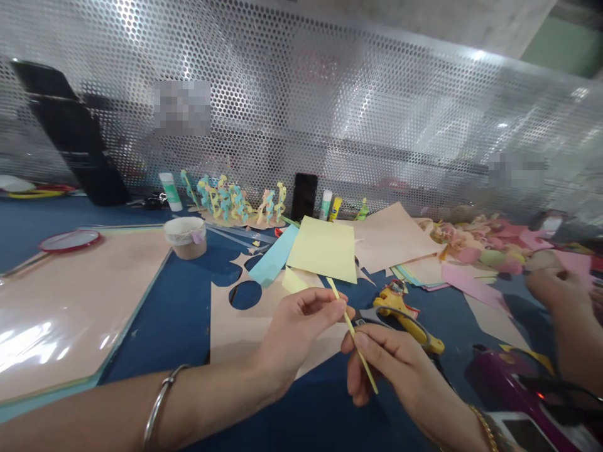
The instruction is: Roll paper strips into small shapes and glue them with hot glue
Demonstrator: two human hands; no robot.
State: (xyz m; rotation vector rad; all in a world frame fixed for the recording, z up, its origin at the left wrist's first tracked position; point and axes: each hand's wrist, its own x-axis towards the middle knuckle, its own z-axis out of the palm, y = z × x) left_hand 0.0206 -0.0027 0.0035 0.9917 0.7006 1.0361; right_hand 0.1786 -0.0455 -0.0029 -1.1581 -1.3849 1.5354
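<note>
Both hands are up over the bench point(179, 314), sharing one thin yellow paper strip point(351, 328). The left hand point(301, 326) pinches its upper part between thumb and fingertips; the right hand point(391, 364) is closed on the lower part, the tail poking out below. It looks featherlight, floppy and easily creased, so grip gently near the middle. Yellow-handled scissors point(405, 314) lie just beyond the right hand.

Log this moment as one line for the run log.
left hand: pinches yellow paper strip | right hand: holds strip lower down | scissors: on table behind hands | co-worker's hand: far right
</note>
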